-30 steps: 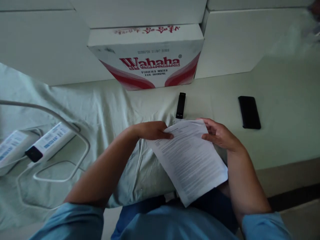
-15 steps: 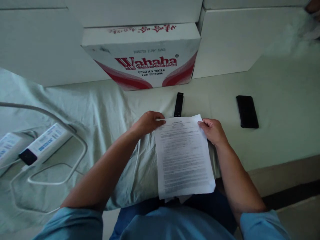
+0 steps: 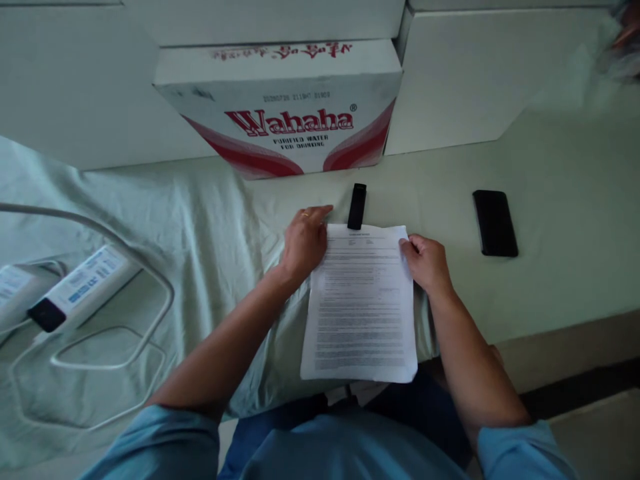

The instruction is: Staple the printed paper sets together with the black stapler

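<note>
A printed sheet of paper (image 3: 357, 307) lies along the front edge of the cloth, its bottom reaching out over my lap. Its upper right corner is pinched between the thumb and fingers of my right hand (image 3: 427, 263). Beside the upper left edge rests my left hand (image 3: 306, 243), index finger stretched forward past the paper's top; its thumb is partly hidden against the edge. A slim black object (image 3: 357, 207), which looks like a small stapler, lies just beyond the top edge, close to the left fingertip but apart from it.
Behind stands a white and red Wahaha water carton (image 3: 300, 120) against white panels. A black phone (image 3: 495, 223) lies to the right. White power strips (image 3: 87, 287) and a looped grey cable (image 3: 167, 287) lie on the left of the green cloth (image 3: 560, 200).
My left hand has let go of the paper's upper left corner and moved forward, index finger extended. The paper has settled flatter, its lower end shifting left. My right hand keeps its corner.
</note>
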The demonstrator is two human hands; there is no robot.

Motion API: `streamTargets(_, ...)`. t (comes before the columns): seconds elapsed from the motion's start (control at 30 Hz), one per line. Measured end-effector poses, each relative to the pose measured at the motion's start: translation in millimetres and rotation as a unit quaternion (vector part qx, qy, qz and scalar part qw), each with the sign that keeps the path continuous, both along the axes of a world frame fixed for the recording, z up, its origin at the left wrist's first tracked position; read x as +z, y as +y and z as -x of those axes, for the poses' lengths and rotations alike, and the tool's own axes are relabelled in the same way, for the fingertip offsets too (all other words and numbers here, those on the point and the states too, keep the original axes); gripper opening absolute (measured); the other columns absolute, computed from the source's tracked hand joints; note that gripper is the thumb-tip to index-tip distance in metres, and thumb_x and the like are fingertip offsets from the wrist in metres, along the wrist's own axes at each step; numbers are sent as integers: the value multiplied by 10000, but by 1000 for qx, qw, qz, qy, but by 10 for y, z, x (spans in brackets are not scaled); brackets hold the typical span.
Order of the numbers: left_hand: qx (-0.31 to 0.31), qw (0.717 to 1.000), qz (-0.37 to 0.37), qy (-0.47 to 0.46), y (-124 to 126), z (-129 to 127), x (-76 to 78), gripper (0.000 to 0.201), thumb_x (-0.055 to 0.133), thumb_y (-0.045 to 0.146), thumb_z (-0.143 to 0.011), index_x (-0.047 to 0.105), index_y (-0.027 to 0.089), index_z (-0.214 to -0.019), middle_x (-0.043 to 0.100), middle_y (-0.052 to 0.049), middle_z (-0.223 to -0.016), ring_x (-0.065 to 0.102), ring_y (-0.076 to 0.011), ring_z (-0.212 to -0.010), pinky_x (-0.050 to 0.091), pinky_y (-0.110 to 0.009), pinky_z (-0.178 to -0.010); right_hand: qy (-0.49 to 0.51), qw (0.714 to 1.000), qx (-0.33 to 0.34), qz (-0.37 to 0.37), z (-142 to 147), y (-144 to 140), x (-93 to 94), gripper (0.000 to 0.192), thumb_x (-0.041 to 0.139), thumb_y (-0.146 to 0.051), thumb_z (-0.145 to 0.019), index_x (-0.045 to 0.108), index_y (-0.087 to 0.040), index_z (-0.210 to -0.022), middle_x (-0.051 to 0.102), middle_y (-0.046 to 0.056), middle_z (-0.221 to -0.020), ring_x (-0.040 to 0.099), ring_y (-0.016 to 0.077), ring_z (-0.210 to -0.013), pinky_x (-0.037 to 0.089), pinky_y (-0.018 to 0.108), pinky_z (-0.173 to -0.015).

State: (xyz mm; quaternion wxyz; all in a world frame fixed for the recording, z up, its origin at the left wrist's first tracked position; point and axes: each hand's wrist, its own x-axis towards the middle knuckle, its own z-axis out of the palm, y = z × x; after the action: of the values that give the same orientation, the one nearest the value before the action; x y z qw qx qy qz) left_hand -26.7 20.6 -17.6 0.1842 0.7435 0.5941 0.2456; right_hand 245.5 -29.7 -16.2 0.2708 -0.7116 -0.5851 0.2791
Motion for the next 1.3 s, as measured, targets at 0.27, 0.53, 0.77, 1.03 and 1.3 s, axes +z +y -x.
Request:
streamTargets(0.27,-107,993,-53,18,-142,-195,17,468,458,146,-1078,724,216,-1457,815,-133,-1209,697,-293,-1167,526,-464,-990,-2,1000,-4,8,7,1,2,352,517,-434,-926,539,-233,-639,421,-37,-536,402,143,-554,296,311,-602)
streamTargets(0.53,-103,989,-104,-4,-138,-225,-35,497,476,90,-1040,756,247,-1419,816,-114,-1230,672,-281,-1147,538,-488,-1045,-7,1000,0,8,7,-2,20,357,509,-450,-922,528,-235,-637,424,-31,-546,415,148,-566,297,317,-619)
streamTargets(0.77,-152,985,-78,30,-187,-209,-80,646,444,-3,-967,724,327,-1446,697,-18,-1548,537,-272,-1540,298,-615,-1316,-1,1000,-4,7,4,-2,-5,360,515,-450,-928,515,-238,-637,422,-33,-553,409,148,-570,297,319,-625)
streamTargets(1.03,-188,981,-37,-43,-158,-61,-235,724,467,45,-949,592,357,-1591,577,-15,-1673,507,-288,-1573,240,-654,-1359,66,998,13,4,-68,-16,-51,381,574,-496,-937,550,-234,-661,468,-34,-568,423,144,-581,308,296,-581)
streamTargets(1.3,29,877,49,-478,-327,216,-353,513,619,567,-1054,645,269,-1470,676,-147,-1522,670,-325,-1384,600,-518,-1089,296,950,83,47,-149,-152,162,378,767,-573,-913,742,-216,-793,646,-8,-733,539,145,-656,437,285,-621)
